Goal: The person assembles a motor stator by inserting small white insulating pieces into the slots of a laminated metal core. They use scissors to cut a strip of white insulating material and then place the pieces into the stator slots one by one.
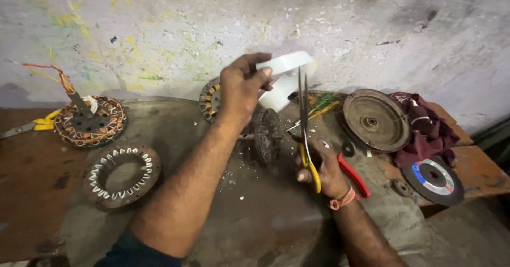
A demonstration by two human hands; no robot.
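Hands raised over the worn metal surface (255,214), left hand (241,86) pinching a curled white plastic strip (284,78), right hand (321,171) gripping yellow-handled scissors (305,134), blades upright just beside the strip.

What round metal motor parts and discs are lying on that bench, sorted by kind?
Wound stators: 1
Bare stator rings: 1
Part-hidden stators: 1
Dished covers: 1
Grinding discs: 1
Total: 5
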